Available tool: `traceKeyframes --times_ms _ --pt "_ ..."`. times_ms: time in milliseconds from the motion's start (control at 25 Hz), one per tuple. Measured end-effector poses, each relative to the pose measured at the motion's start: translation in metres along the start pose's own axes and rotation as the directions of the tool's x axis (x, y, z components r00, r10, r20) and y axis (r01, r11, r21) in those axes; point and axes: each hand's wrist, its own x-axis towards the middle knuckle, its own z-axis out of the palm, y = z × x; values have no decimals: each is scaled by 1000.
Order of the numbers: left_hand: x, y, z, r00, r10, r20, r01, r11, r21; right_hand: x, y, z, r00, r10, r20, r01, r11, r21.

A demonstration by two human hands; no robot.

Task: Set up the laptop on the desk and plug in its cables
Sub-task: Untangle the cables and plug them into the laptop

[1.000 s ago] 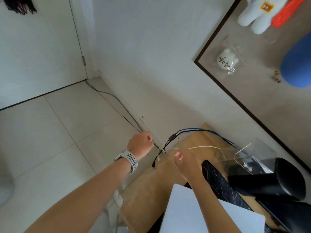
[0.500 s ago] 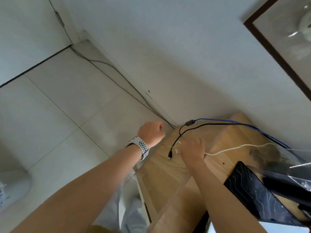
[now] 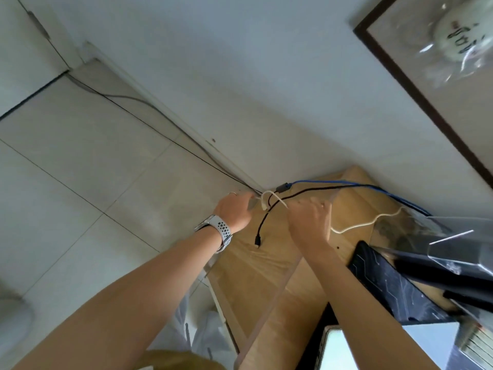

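Observation:
A white cable runs across the wooden desk and loops up at the desk's far left corner. My right hand is closed on this cable near the loop. My left hand, with a watch on the wrist, pinches the loop's other end at the desk edge. A black cable hangs between my hands, its plug end lying loose on the desk. A blue cable runs along the wall. The silver laptop lies closed at the bottom right, partly hidden by my right arm.
A black patterned mat lies on the desk under the laptop. A dark stand with clear plastic sits at right. A framed board hangs on the wall. Tiled floor spreads to the left, with a thin wire along the skirting.
The view has tilted down and in toward the desk corner. My right hand has lifted the white cable into a loop and my left hand has come in to pinch it.

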Motion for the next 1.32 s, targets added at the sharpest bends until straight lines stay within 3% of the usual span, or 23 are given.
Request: traceKeyframes --times_ms 200,360,440,600,720,880,960,1040,1120,1320 --pt "15 43 -37 982 189 19 -189 982 3 -10 22 -35 974 103 -201 -59 976 211" --pt "11 60 -55 964 233 -130 -207 961 185 -21 37 -52 949 153 -277 -44 932 361" --pt "8 67 -61 955 271 -121 -252 956 152 -25 44 -58 925 178 -336 -25 910 414" --pt "-3 92 -82 946 291 -142 -286 957 56 -34 58 -70 923 267 -277 -86 846 527" --pt "-11 109 -90 958 263 -111 -279 945 -171 -45 66 -73 893 344 -291 -126 810 572" --pt "-30 125 -85 996 84 14 -58 789 -612 -62 64 -73 866 367 -341 -51 742 668" --pt "-42 130 -75 996 60 71 6 716 -698 -73 60 -73 919 322 -228 -29 632 775" --pt "-54 132 -63 995 66 79 11 698 -716 -85 58 -71 973 228 -45 -71 474 878" --pt "-68 133 -49 995 73 68 -2 693 -721 -101 62 -67 985 162 54 -115 394 912" --pt "-111 134 -12 998 49 47 -1 709 -705 -138 70 -38 991 41 124 -130 408 904"
